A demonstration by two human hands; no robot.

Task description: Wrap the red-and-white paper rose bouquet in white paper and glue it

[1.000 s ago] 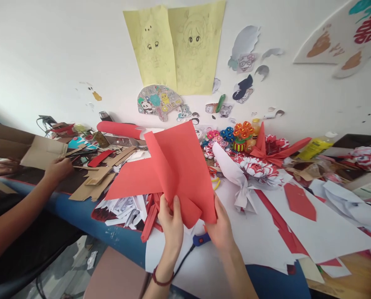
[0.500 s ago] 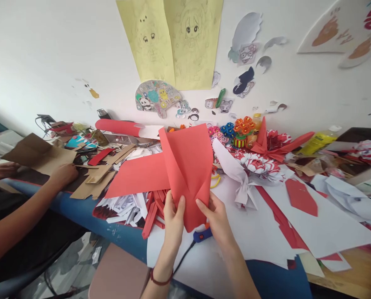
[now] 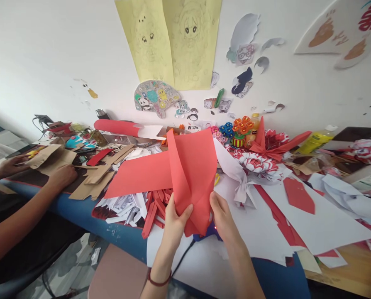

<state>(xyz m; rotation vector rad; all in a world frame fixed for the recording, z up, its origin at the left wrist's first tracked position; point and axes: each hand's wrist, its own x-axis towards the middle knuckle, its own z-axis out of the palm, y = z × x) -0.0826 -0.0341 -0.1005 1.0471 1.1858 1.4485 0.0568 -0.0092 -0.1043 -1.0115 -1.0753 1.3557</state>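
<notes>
A folded sheet of red paper (image 3: 196,166) stands upright in front of me, its left side turned in and its lower end pinched narrow. My left hand (image 3: 176,218) grips the lower left of it, thumb pressed on the front and fingers behind. At the lower right edge, my right hand (image 3: 221,209) has its fingers curled against the paper; some fingertips are hidden. Below and partly behind the sheet lies a blue glue gun (image 3: 215,233) with a small red light and a black cord. Another flat red sheet (image 3: 138,176) lies just to the left.
White paper strips (image 3: 123,209) and red strips (image 3: 152,211) are piled at left. To the right lie a crumpled white paper piece (image 3: 240,182), a red-and-white paper flower (image 3: 255,164) and white sheets (image 3: 322,220). A co-worker's hand (image 3: 62,178) holds brown cardboard (image 3: 53,160) at far left.
My right thumb has moved from the front of the red paper to its right edge. My left thumb has shifted inward, and the paper has moved slightly right. The co-worker's cardboard has tilted.
</notes>
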